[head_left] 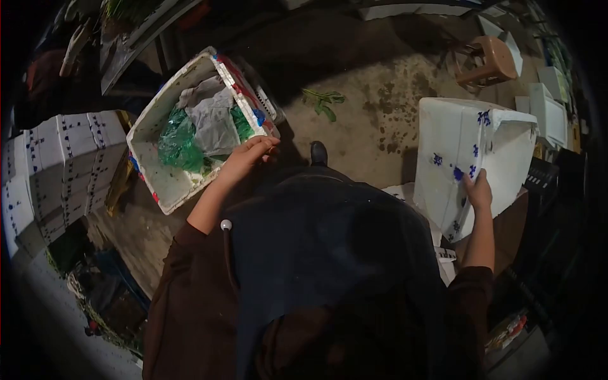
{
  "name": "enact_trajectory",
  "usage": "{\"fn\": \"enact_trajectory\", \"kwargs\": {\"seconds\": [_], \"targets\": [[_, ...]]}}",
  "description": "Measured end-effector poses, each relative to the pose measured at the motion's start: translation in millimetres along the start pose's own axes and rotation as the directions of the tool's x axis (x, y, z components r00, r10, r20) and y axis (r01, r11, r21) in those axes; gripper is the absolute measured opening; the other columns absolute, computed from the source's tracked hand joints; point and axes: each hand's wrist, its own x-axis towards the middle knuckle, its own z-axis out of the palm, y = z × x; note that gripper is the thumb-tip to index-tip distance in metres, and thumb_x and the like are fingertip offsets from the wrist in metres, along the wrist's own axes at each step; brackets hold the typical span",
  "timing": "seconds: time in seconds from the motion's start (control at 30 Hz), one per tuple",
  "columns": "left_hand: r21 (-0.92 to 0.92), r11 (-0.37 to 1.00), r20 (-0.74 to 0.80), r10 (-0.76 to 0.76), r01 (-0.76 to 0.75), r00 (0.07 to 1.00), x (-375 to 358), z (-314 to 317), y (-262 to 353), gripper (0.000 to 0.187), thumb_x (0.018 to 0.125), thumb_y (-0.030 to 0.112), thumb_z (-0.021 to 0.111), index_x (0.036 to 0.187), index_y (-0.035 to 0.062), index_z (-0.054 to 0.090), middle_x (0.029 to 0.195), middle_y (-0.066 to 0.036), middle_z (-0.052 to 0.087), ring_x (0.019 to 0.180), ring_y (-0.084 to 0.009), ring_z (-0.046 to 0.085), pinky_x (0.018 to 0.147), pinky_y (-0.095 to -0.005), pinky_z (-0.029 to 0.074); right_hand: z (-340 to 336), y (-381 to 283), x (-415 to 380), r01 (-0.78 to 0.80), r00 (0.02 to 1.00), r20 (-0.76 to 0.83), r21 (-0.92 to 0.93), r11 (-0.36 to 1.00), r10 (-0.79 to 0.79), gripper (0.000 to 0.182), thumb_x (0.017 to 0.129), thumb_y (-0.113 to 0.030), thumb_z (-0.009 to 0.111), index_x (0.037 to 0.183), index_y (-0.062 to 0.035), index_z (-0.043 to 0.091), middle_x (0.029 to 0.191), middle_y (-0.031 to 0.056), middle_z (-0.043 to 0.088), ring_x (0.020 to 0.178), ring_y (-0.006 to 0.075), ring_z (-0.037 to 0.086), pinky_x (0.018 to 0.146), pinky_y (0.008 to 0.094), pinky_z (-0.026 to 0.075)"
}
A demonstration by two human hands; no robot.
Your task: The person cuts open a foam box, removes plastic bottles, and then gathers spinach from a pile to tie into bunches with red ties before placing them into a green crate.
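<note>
On the left, my left hand (253, 154) grips the near right corner of a white foam box (147, 155) with red and blue marks on its rim. Inside that box lie green plastic bags (178, 140) and a crumpled greyish sheet (214, 120). On the right, my right hand (479, 190) is closed on the near edge of another white foam box (446, 136) with blue marks, tilted so its open side faces right. Its thumb lies on the outer wall.
Green leaves (326, 101) lie on the wet-spotted floor (373, 117). A brown stool (487, 63) stands at the upper right. Stacked white boxes (76, 158) line the left side. More white boxes (550, 117) are at the far right.
</note>
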Motion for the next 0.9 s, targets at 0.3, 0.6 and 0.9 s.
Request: {"fn": "enact_trajectory", "kwargs": {"seconds": [0.3, 0.6, 0.9], "targets": [[0.115, 0.983, -0.139, -0.124, 0.140, 0.983, 14.5, 26.8, 24.9, 0.029, 0.093, 0.024, 0.050, 0.111, 0.0026, 0.057, 0.093, -0.002, 0.056, 0.080, -0.0122, 0.053, 0.070, -0.0232, 0.043, -34.5, -88.9, -27.9, 0.064, 0.997, 0.024, 0.387, 0.920, -0.079, 0.039, 0.073, -0.025, 0.065, 0.105, -0.0049, 0.056, 0.095, 0.0189, 0.062, 0.092, 0.0365, 0.058, 0.080, 0.0437, 0.046], [0.273, 0.944, 0.033, -0.199, 0.183, 0.979, 95.6, 54.6, 73.8, 0.028, 0.092, 0.025, 0.054, 0.110, 0.0052, 0.057, 0.091, -0.002, 0.058, 0.076, -0.0119, 0.053, 0.071, -0.0249, 0.042, -68.0, -113.7, -89.9, 0.142, 0.954, -0.283, 0.146, 0.979, -0.096, 0.041, 0.072, -0.021, 0.068, 0.107, -0.0058, 0.054, 0.091, 0.0144, 0.061, 0.088, 0.0307, 0.057, 0.075, 0.0384, 0.048], [0.244, 0.950, 0.228, -0.251, 0.195, 0.941, 191.1, -69.0, 60.6, 0.028, 0.093, 0.028, 0.052, 0.110, 0.0071, 0.057, 0.093, -0.002, 0.058, 0.078, -0.0123, 0.053, 0.070, -0.0255, 0.042, -127.1, -126.4, -147.6, -0.523, 0.726, -0.539, -0.028, 0.852, 0.428, 0.048, 0.078, -0.033, 0.064, 0.118, -0.0082, 0.051, 0.093, 0.0144, 0.060, 0.089, 0.0312, 0.058, 0.074, 0.0433, 0.047]]}}
